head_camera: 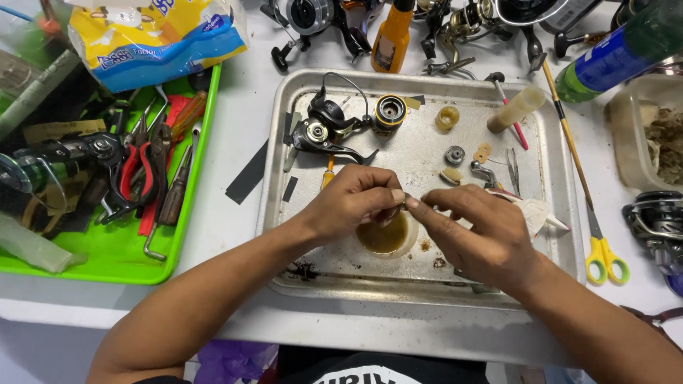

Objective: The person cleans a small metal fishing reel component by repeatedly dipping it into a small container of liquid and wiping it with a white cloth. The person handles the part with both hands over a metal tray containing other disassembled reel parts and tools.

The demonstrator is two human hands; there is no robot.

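Note:
My left hand (pixel 350 201) and my right hand (pixel 475 231) meet over a metal tray (pixel 555 171), fingertips pinched together on a small metal part (pixel 408 202). Just below it sits a small round cup of yellow-brown oily liquid (pixel 384 238). A crumpled white tissue (pixel 535 213) pokes out from under my right hand. At the tray's far side lies a black fishing reel body (pixel 324 129) with its spool (pixel 390 112) beside it. Small loose parts (pixel 455 154) and tweezers (pixel 513 169) lie near the tray's middle.
A green tray (pixel 107 252) at the left holds pliers, screwdrivers and another reel. Yellow-handled scissors (pixel 603 254) lie to the tray's right. Several reels, an orange bottle (pixel 392 35) and a green spray can (pixel 612 53) stand at the back. A clear plastic container (pixel 651 139) sits at the right.

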